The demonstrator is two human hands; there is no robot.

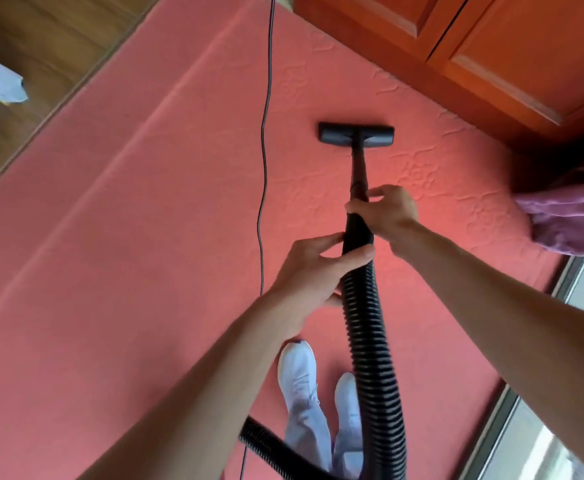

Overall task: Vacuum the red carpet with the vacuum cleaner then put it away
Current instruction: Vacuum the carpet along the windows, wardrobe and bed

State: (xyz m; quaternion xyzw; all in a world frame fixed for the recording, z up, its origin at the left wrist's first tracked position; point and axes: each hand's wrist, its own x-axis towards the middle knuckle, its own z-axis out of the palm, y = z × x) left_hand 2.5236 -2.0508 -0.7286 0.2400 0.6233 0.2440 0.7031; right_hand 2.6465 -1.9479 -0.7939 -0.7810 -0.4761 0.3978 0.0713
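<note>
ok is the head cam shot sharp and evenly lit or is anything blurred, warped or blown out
Head view: soft throughout, the hose ribs smeared below the left hand gripping it; wide-angle warp tilts the cabinet and stretches the forearms; the window at lower right is blown out; the carpet glows brighter pink around the right hand on the wand.

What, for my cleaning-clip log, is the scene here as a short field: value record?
surface: red carpet
nozzle: flat on the carpet, short of the wooden cabinet
right hand: grips the wand
left hand: grips the top of the hose, nearer the body than the right hand
hose path: back past the white shoes
cord: runs over the carpet, left of the nozzle
right edge: purple cloth
</note>
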